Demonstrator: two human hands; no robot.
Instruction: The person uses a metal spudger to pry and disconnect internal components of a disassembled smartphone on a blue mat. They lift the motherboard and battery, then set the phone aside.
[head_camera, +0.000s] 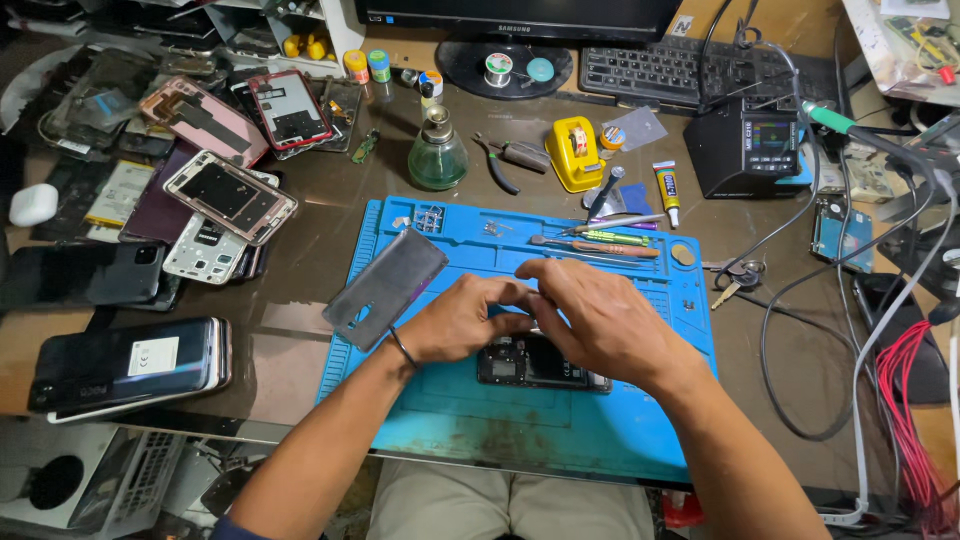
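Cluttered brown workbench (300, 290) carries a blue repair mat (560, 430); on it lies an opened black phone (535, 365); left hand (455, 320) and right hand (600, 320) rest over its top edge, fingers curled on it; grey back cover (385, 287) just left.

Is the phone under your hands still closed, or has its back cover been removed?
Open: the phone on the blue mat shows bare internal parts, no back cover.

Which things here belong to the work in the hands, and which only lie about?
In use: opened phone, left hand, right hand, blue mat, grey back cover.
Lying about: green bottle, pliers, glue tube, keys, phone pile, keyboard.
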